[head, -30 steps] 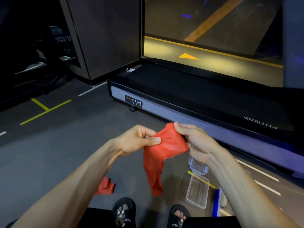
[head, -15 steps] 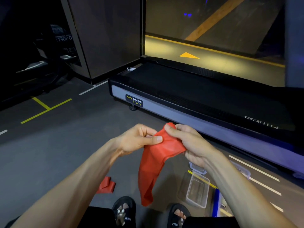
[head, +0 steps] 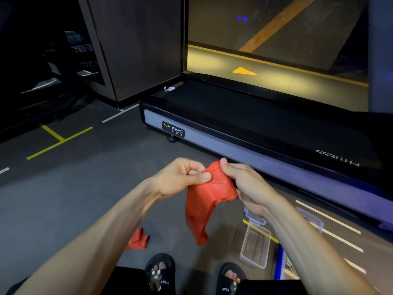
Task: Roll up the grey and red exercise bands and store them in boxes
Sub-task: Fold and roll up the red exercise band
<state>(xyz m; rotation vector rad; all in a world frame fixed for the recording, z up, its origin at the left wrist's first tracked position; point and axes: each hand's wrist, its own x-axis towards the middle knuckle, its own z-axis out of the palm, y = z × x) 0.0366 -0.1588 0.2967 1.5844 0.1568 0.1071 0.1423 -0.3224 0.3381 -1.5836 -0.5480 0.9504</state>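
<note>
A red exercise band (head: 204, 201) hangs between my hands above the floor, its upper end bunched into a partial roll. My left hand (head: 180, 176) pinches that upper end with thumb and fingers. My right hand (head: 244, 184) curls round the rolled part from the right. The band's loose tail dangles down to just above my feet. A clear plastic box (head: 255, 245) stands open on the floor below my right forearm, with its lid (head: 254, 217) lying behind it. Another red band (head: 138, 241) lies folded on the floor at the lower left. No grey band shows.
A treadmill (head: 255, 133) with a grey side rail runs across the floor just beyond my hands. A second clear box (head: 312, 220) peeks out behind my right forearm, and a blue item (head: 278, 262) lies beside it. My sandalled feet (head: 161, 271) are at the bottom edge.
Both hands have turned the band's upper end further into the roll. The hanging tail has shortened and risen a little, then swung slightly. The hands stayed in nearly the same place.
</note>
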